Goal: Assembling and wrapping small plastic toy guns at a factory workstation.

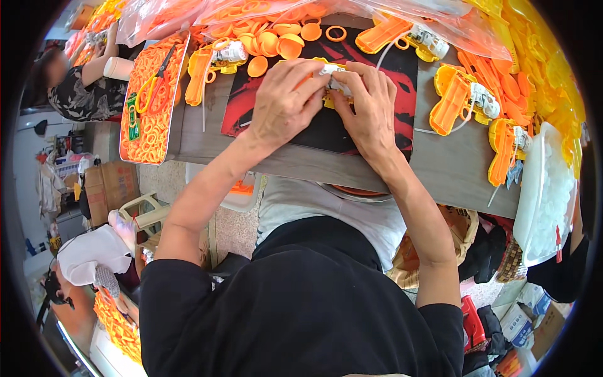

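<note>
Toy part [340,87], white and yellow, sits pinched between left hand [286,103] and right hand [369,107], equally near, midway between mat's [317,135] side edges; long axis unclear.

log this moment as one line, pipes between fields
left hand: holding white-and-yellow part | right hand: holding same part | beneath: black-and-red mat | right of mat: orange-and-yellow assemblies

A white piece [338,86] sits against a half-hidden yellow shell [328,102].
</note>
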